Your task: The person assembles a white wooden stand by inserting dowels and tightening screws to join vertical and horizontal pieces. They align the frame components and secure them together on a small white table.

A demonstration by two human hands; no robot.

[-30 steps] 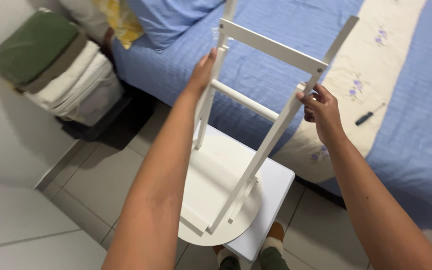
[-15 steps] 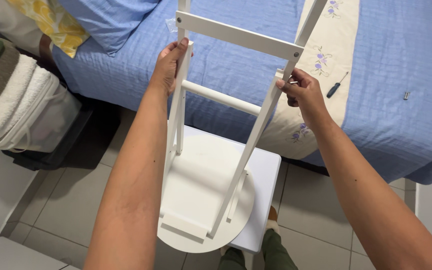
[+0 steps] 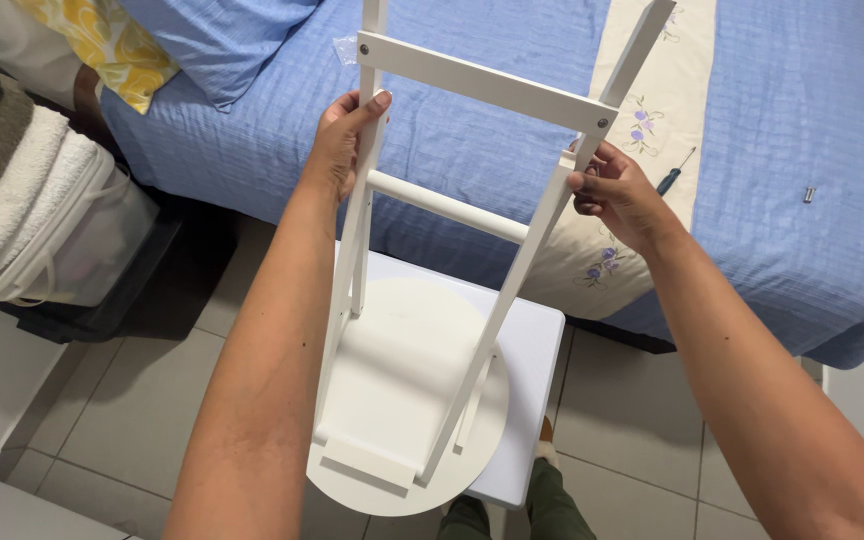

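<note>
The inverted white stool [image 3: 422,380] is gripped at 2 legs: left hand [image 3: 344,140] and right hand [image 3: 614,192] both clamped, long axis running down to the seat.

A white wooden stool [image 3: 432,300] stands upside down, its round seat resting flat on a small white table, legs rising toward the camera. A flat crossbar and a round rung join two legs, screw heads showing at the joints.
</note>
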